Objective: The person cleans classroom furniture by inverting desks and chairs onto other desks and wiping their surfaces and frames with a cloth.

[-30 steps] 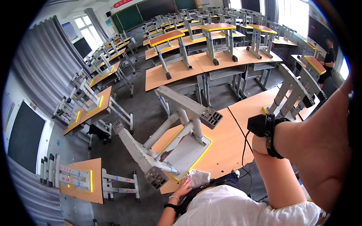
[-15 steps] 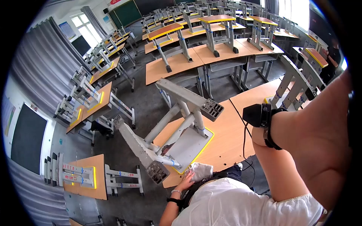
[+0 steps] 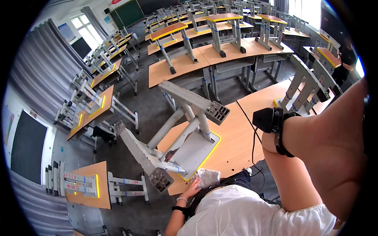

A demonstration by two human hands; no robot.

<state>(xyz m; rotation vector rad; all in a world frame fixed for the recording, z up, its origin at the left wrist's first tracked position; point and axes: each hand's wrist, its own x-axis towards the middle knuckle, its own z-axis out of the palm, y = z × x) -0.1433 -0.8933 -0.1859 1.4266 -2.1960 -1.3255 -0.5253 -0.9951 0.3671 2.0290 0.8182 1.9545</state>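
On your left hang pleated grey fabric curtains (image 3: 43, 70), far ahead a green rectangular chalkboard (image 3: 128, 15), and at your far right stands a person (image 3: 346, 57) in dark clothing.

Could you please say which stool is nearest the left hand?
The upturned stool directly ahead, with its yellow edge beside the left hand; all others are farther off.

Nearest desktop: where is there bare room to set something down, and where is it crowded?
Bare wood shows on the nearest desktop between the upturned stool and the dark seam. Another patch lies between the seam and the next stool. Crowded: the first stool's near corner, where the left hand touches a cloth.
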